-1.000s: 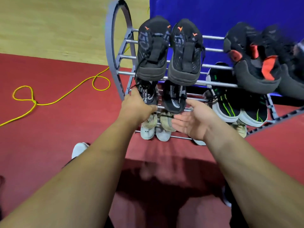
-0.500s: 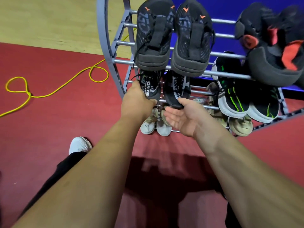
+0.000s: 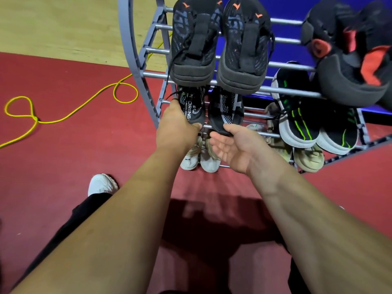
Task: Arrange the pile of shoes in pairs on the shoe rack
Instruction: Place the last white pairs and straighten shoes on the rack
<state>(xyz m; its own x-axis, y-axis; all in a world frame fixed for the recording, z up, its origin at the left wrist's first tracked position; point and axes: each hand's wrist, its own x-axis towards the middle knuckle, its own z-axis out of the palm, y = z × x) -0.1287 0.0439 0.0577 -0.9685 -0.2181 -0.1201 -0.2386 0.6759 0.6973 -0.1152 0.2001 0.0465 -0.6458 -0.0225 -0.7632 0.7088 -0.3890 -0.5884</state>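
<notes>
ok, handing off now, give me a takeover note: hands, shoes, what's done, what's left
Left hand grips the left black-and-white shoe on the middle shelf of the shoe rack. Right hand open, palm up, thumb touching the right black-and-white shoe.
Done: top shelf holds the orange-marked black pair and black-and-red pair; middle, black-and-green pair; bottom, white pair and beige pair.
Left: seat this pair, let go. No pile in view.

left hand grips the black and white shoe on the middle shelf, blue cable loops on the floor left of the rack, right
The cable is yellow, not blue; the head view shows it. The rest holds: the left hand grips the black and white shoe, and the cable loops left of the rack.
</notes>
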